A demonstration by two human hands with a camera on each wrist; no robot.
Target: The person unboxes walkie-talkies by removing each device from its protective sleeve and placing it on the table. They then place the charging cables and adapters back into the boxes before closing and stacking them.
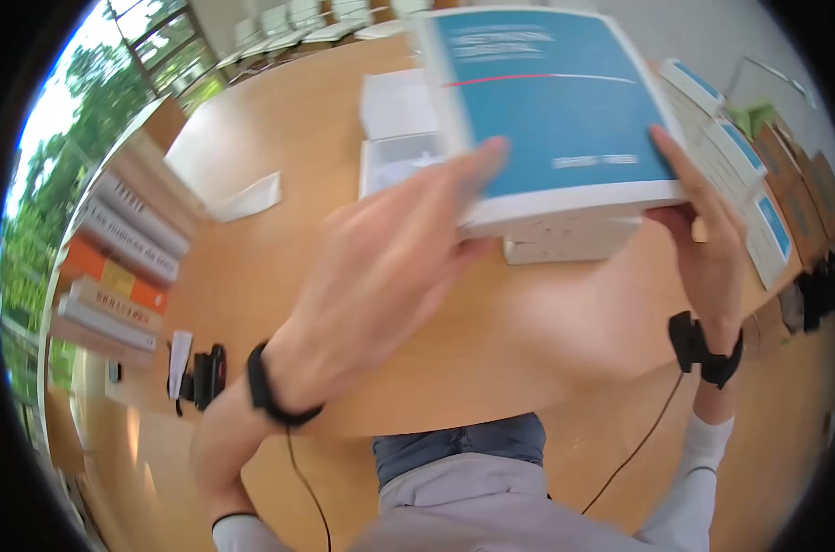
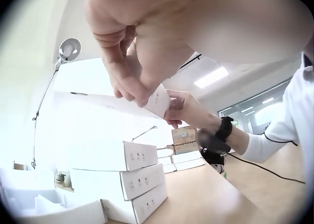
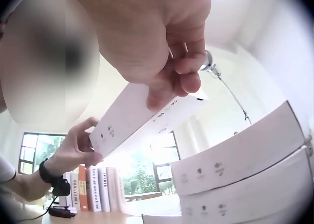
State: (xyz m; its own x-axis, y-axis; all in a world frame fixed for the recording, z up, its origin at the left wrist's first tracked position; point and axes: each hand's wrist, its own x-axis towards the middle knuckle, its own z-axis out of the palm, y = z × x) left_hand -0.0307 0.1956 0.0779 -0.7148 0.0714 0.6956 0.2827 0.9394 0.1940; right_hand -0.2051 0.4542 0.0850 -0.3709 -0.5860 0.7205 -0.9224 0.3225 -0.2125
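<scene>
A white box with a blue top panel (image 1: 555,110) is held up over the table between both hands. At its near left corner my left hand (image 1: 380,248) grips the edge, thumb on the blue face. My right hand (image 1: 712,221) holds the opposite near corner, fingers curled round the side. In the left wrist view the box is tilted above a stack of white boxes (image 2: 144,185). The right wrist view shows small printed marks along the box's white side (image 3: 120,123). Left of the stack stands an open white box (image 1: 371,170) with white pieces inside.
A row of upright books (image 1: 123,244) lines the left table edge, with a black device (image 1: 210,373) near them. White paper (image 1: 252,198) lies on the table (image 1: 417,368). At the right are more blue-and-white boxes (image 1: 744,152) and brown cartons (image 1: 790,175). A lamp (image 2: 69,50) rises behind.
</scene>
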